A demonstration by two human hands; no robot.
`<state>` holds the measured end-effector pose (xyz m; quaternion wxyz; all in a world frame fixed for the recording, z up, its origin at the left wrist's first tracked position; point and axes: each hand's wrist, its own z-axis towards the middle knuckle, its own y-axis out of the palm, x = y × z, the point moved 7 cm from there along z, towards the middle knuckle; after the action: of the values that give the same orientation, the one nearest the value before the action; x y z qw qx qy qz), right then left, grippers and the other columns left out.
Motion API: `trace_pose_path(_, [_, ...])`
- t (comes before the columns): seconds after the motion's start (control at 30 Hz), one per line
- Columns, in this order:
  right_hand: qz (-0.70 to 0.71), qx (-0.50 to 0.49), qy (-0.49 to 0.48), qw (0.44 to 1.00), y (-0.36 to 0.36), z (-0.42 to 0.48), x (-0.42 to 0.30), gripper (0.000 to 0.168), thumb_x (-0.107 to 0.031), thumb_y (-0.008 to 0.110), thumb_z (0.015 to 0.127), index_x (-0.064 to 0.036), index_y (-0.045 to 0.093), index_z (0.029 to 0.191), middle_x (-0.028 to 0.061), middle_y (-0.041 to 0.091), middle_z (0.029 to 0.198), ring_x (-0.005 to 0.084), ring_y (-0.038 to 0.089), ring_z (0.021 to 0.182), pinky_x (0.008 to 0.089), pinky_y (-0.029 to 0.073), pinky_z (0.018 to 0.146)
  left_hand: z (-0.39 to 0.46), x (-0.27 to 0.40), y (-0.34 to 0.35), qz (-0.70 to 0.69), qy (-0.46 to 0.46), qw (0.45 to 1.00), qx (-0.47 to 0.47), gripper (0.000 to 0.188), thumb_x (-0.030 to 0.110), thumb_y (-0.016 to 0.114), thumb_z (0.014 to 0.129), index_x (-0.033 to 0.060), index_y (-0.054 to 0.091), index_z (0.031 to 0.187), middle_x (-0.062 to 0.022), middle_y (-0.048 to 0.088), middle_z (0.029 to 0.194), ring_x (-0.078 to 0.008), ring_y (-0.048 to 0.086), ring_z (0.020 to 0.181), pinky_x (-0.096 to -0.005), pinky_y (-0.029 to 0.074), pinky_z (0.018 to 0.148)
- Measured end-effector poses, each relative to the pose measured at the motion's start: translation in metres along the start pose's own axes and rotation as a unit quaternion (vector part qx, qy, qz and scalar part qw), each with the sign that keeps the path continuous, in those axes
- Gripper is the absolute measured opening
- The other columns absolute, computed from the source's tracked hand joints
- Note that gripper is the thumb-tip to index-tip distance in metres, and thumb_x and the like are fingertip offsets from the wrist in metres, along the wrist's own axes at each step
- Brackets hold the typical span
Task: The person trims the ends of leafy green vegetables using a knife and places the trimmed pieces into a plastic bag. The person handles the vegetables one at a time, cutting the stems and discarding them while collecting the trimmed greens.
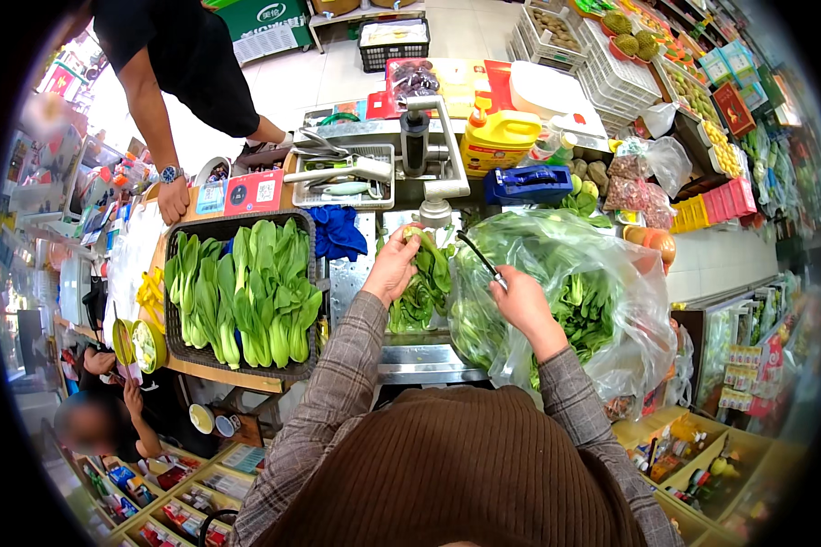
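Note:
Pinched in the fingers of my left hand point(391, 265) is a leafy green point(432, 263), above a pile of green leaves and trimmings point(414, 311) on the metal sink area. My right hand point(522, 301) grips a slim tool with a black curved end point(475, 251); whether it is a knife I cannot tell. Under and beside this hand lies a large clear plastic bag point(640, 294) full of leafy greens point(581, 321). To the left, a dark woven tray point(246, 217) holds rows of bok choy point(267, 294).
A blue cloth point(337, 232) lies beside the tray. Behind the work area stand a faucet point(438, 188), a white basket of utensils point(344, 198), a yellow jug point(499, 140) and a blue tape dispenser point(528, 184). One person's hand point(173, 200) rests near the tray; another person is at lower left.

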<state>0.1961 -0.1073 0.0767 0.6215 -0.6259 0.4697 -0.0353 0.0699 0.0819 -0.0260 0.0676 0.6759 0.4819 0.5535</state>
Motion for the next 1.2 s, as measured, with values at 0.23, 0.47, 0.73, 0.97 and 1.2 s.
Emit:
trace_pose_path(0.23, [-0.060,-0.029,-0.025,0.997,0.000,0.022,-0.016,0.028,-0.019,0.065,0.085,0.001,0.063,0.105,0.0235,0.068,0.092,0.0423,0.064,0.086,0.0496,0.051,0.076,-0.002,-0.003,0.004,0.181,0.045,0.982,-0.020,0.031,0.014,0.062,0.096,0.0053,0.055,0.124,-0.0044,0.063,0.110,-0.0138,0.059,0.100,-0.0294,0.048,0.090])
trace_pose_path(0.47, [-0.303,-0.063,-0.148,0.939,0.016,0.091,-0.051,0.013,-0.007,0.059,0.081,-0.003,0.063,0.093,0.0161,0.068,0.092,0.0326,0.069,0.087,0.0428,0.056,0.072,0.012,-0.010,0.000,0.202,0.066,0.974,0.073,0.024,0.017,0.063,0.095,-0.0002,0.060,0.112,-0.0036,0.066,0.097,-0.0111,0.061,0.086,-0.0277,0.049,0.079])
trace_pose_path(0.73, [-0.348,-0.123,-0.168,0.914,0.037,0.153,-0.059,0.014,-0.011,0.059,0.082,-0.007,0.066,0.094,0.0159,0.069,0.092,0.0317,0.069,0.089,0.0429,0.056,0.074,0.006,-0.014,0.007,0.213,0.040,0.975,0.049,0.046,0.001,0.066,0.087,-0.0026,0.051,0.130,-0.0076,0.063,0.116,-0.0139,0.061,0.100,-0.0273,0.047,0.091])
trace_pose_path(0.97, [-0.291,-0.038,-0.332,0.897,0.074,0.203,-0.021,0.023,-0.017,0.054,0.085,-0.009,0.057,0.107,0.0139,0.065,0.099,0.0368,0.064,0.089,0.0425,0.053,0.078,-0.002,-0.024,0.011,0.323,0.068,0.944,0.007,0.040,-0.002,0.064,0.087,0.0019,0.055,0.125,-0.0054,0.063,0.116,-0.0138,0.060,0.103,-0.0290,0.047,0.093])
trace_pose_path(1.2, [-0.503,-0.141,-0.316,0.792,0.098,0.229,-0.080,0.021,-0.015,0.057,0.086,-0.011,0.072,0.100,0.0079,0.055,0.129,0.0263,0.061,0.108,0.0403,0.057,0.080,-0.038,0.001,0.019,0.385,0.126,0.912,0.070,0.030,0.001,0.067,0.083,0.0047,0.064,0.112,-0.0066,0.069,0.098,-0.0149,0.065,0.089,-0.0300,0.050,0.082])
